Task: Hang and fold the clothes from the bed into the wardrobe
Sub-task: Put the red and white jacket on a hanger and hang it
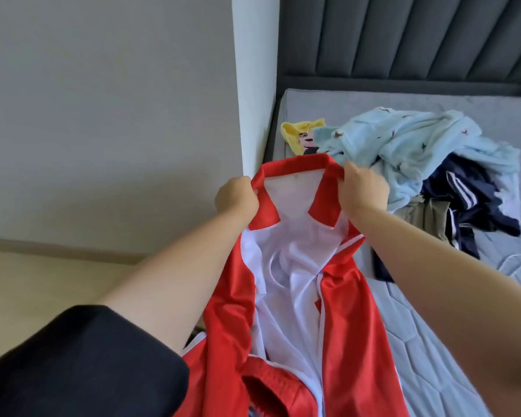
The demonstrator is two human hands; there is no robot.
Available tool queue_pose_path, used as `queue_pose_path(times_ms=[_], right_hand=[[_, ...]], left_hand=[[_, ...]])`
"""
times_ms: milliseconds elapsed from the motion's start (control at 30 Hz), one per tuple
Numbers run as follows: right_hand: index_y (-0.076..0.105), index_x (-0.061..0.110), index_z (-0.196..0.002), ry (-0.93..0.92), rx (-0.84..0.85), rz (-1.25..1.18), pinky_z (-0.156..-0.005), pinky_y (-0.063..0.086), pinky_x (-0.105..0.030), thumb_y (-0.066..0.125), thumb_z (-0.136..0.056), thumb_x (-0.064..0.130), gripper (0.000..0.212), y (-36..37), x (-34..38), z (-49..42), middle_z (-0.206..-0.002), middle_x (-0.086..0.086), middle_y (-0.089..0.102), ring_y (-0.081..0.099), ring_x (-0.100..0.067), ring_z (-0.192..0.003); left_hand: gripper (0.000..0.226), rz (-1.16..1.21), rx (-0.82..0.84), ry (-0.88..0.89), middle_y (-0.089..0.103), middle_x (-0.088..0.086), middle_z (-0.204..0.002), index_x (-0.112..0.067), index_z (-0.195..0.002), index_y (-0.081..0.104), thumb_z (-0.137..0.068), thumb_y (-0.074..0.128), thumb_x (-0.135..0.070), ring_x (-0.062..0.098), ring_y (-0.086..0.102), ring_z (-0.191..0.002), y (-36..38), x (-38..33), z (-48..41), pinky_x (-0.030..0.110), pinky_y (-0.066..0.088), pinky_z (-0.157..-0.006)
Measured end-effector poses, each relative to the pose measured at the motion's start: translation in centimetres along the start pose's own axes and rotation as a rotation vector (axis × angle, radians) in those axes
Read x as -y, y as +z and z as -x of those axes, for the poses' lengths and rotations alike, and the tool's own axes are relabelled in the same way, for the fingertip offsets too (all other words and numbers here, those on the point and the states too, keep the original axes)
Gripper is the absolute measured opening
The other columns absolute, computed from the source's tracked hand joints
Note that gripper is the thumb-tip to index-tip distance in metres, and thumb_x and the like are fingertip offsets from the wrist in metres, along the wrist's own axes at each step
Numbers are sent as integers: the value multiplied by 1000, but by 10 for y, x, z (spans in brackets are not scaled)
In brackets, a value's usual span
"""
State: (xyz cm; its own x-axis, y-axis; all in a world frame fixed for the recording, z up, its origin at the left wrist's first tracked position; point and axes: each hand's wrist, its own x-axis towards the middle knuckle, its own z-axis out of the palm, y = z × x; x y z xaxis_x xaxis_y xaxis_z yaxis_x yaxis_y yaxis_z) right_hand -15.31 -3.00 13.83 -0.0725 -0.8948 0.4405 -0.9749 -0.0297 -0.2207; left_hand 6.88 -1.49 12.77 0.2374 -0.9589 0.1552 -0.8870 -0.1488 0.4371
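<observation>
Each grip, left hand (236, 197) and right hand (363, 190), pinches the red jacket (343, 326) collar at twelve o'clock; the clothes pile (433, 164) at two o'clock on the bed (433, 356) remains unsorted.

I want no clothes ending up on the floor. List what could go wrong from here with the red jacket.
1. Both hands, left and right, pinch only the collar of the shiny red jacket with white lining; the slick fabric might slip free.
2. Its lower part bunches below near the bed edge and could drag.
3. The crumpled light blue fleece garment lies close behind and could get snagged.
</observation>
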Motion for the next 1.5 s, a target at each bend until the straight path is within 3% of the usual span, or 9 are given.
queue_pose_path(times_ms=[100, 200, 300, 567, 767, 1067, 1167, 1333, 1500], right_hand=[[51, 5, -110, 192, 79, -188, -69, 33, -34, 42, -93, 12, 21, 23, -4, 1, -104, -21, 63, 58, -40, -97], [31, 8, -140, 108, 327, -245, -86, 41, -39, 44, -90, 10, 52, 50, -10, 32, -127, -20, 54, 52, -37, -117], [21, 7, -148, -2, 537, -126, -109, 30, -41, 41, -90, 4, 62, 76, -40, 79, -149, -16, 32, 32, -31, -136], [38, 2, -141, 473, 403, -351, -109, 28, -33, 43, -94, 7, 47, 88, -119, 203, -145, -14, 41, 37, -26, -135], [56, 3, -120, 465, 230, -324, -91, 37, -27, 47, -87, 0, 34, 66, -151, 245, -124, -14, 56, 51, -30, -115], [24, 10, -147, 1025, 130, 27, -117, 1, -49, 38, -86, 1, 63, 38, -235, 256, -158, -14, 7, 5, -29, -146], [18, 13, -150, 1139, 161, 9, -114, 14, -48, 39, -89, 6, 65, 35, -256, 246, -156, -13, 19, 17, -31, -143], [55, 9, -125, 1273, 179, -94, -98, 39, -41, 41, -91, 13, 36, 27, -272, 232, -130, -16, 54, 49, -35, -121], [62, 11, -117, 1464, 41, -272, -97, 44, -38, 49, -89, 13, 31, 15, -267, 225, -121, -13, 61, 56, -31, -114]], left_hand=[[28, 190, 59, -4, 62, 17, -113, -8, -116, 53, -90, 51, -17, 38, 57, -104, 28, -9, -1, 35, 43, -79], [69, 156, 314, 221, 42, 20, -139, -10, -147, 22, -87, 55, -14, 35, 43, -127, 67, -19, 19, 41, 39, -101], [73, 40, 436, 260, 23, 16, -153, -11, -150, 14, -89, 54, -16, 30, 22, -141, 112, -25, 53, 40, 25, -113], [65, -71, 500, 390, 2, 11, -160, -19, -152, 12, -97, 44, -33, 28, -1, -147, 192, -71, 166, 45, 10, -116], [55, -92, 620, 571, 3, 7, -160, -23, -151, 19, -99, 35, -30, 26, -5, -147, 219, -102, 216, 51, 4, -116], [62, -159, 652, 759, -3, 1, -161, -26, -152, 12, -97, 37, -40, 21, -10, -146, 230, -96, 238, 53, -1, -115], [62, -139, 658, 775, -2, 0, -161, -26, -152, 15, -97, 39, -40, 20, -9, -147, 229, -89, 232, 51, 0, -115], [62, -97, 696, 787, 0, 1, -161, -23, -151, 19, -97, 43, -39, 18, -6, -147, 222, -83, 224, 48, 2, -116], [59, -52, 736, 797, 4, 0, -160, -23, -150, 23, -97, 44, -34, 17, -4, -147, 218, -81, 219, 47, 3, -117]])
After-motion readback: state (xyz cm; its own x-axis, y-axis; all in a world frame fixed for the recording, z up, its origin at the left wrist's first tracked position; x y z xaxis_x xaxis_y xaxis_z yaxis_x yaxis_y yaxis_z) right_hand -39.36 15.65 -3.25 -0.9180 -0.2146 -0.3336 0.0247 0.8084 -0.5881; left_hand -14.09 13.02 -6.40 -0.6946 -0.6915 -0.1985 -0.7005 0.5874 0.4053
